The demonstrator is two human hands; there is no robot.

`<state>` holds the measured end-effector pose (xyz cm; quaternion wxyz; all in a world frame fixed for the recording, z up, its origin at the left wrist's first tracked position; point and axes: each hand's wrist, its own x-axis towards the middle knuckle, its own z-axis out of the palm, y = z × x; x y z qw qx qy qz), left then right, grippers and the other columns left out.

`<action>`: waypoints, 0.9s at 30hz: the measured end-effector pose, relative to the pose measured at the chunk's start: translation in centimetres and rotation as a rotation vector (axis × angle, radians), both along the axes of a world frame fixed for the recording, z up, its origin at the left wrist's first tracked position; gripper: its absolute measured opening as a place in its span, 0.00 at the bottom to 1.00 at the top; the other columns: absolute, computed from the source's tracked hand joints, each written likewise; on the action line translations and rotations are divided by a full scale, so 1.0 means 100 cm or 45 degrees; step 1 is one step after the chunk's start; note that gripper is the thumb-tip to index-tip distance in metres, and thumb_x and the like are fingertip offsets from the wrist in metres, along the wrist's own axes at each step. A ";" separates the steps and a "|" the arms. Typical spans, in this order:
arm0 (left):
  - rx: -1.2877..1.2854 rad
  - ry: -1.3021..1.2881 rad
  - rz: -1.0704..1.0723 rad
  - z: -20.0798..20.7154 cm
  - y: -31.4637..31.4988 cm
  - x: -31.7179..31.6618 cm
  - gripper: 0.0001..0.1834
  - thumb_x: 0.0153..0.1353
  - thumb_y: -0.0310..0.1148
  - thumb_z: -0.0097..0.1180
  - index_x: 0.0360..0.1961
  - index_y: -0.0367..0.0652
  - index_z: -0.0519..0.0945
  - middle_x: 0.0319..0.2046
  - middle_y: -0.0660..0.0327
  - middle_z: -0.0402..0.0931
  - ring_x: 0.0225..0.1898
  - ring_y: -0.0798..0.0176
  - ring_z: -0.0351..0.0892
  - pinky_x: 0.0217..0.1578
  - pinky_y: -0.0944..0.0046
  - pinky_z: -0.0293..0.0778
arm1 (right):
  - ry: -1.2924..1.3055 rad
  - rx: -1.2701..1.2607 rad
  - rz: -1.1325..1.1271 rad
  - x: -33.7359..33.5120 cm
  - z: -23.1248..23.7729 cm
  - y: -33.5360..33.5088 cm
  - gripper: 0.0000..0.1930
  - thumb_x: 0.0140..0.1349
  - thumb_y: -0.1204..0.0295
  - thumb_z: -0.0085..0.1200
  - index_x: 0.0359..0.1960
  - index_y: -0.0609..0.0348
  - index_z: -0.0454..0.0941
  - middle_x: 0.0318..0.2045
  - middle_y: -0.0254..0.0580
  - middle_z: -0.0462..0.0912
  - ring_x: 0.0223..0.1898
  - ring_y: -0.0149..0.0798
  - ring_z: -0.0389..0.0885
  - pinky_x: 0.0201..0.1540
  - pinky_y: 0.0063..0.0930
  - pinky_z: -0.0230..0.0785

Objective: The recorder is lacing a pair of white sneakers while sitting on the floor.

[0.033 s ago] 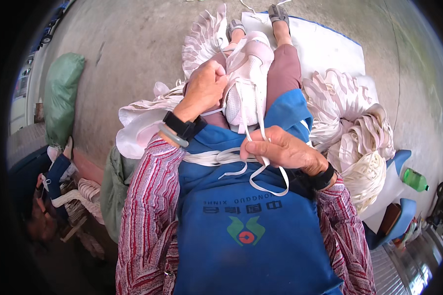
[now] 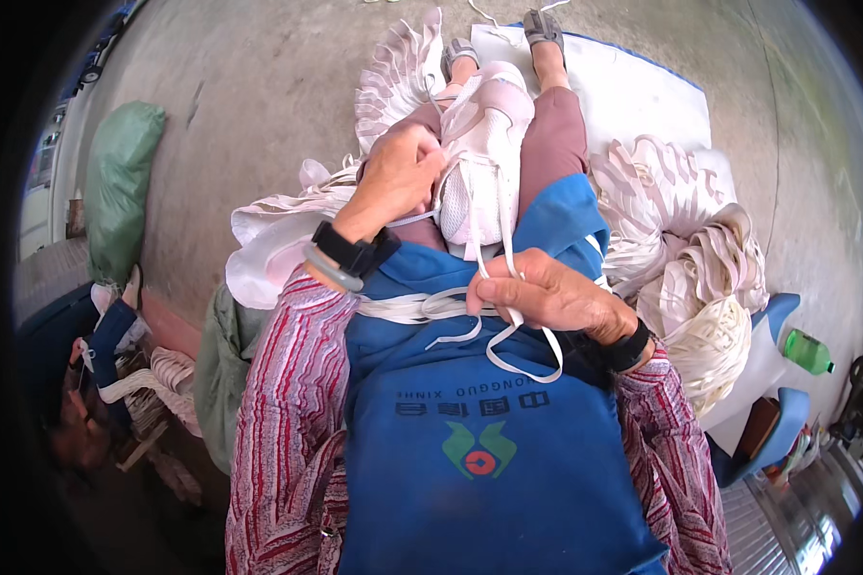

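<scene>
A pale pink and white mesh shoe upper point(image 2: 494, 144) lies between my thighs, toe end toward me. At its left edge is my left hand point(image 2: 400, 177), fingers curled closed; what they pinch is mostly hidden, though the upper's edge meets the fingertips. My right hand point(image 2: 554, 295) is closed on a white shoelace point(image 2: 508, 220). Two strands run from the upper down to those fingers, and loose ends hang over my blue apron point(image 2: 431, 383). More white laces point(image 2: 408, 309) lie bundled across my waist.
Stacked uppers fan out at left point(image 2: 393, 86) and right point(image 2: 657, 187). A bundle of cream laces point(image 2: 710, 345) lies below the right stack. A white sheet point(image 2: 633, 91) is on the floor. Green sack point(image 2: 125, 182) stands far left; a green bottle point(image 2: 808, 352) lies far right.
</scene>
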<state>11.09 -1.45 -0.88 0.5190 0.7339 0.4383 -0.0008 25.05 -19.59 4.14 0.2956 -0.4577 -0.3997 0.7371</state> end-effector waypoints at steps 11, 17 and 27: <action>-1.427 -0.580 0.387 -0.016 -0.050 -0.002 0.16 0.63 0.40 0.55 0.40 0.36 0.73 0.22 0.63 0.73 0.19 0.72 0.74 0.20 0.69 0.74 | -0.423 0.449 0.140 -0.032 -0.008 0.007 0.10 0.63 0.72 0.44 0.32 0.67 0.76 0.28 0.55 0.80 0.33 0.56 0.79 0.38 0.42 0.70; -0.658 -0.241 0.024 0.000 -0.050 -0.027 0.10 0.61 0.34 0.56 0.34 0.38 0.73 0.19 0.67 0.70 0.15 0.77 0.67 0.13 0.75 0.64 | -0.994 0.212 -0.526 0.011 -0.016 0.008 0.10 0.58 0.68 0.52 0.33 0.63 0.79 0.23 0.48 0.79 0.25 0.36 0.79 0.31 0.30 0.70; -0.458 -0.179 -0.096 -0.012 -0.056 -0.025 0.11 0.58 0.34 0.56 0.32 0.36 0.74 0.21 0.64 0.76 0.21 0.74 0.71 0.21 0.74 0.64 | -1.441 0.679 -0.735 0.010 -0.066 0.055 0.08 0.54 0.70 0.55 0.33 0.61 0.77 0.27 0.49 0.77 0.25 0.48 0.78 0.30 0.38 0.70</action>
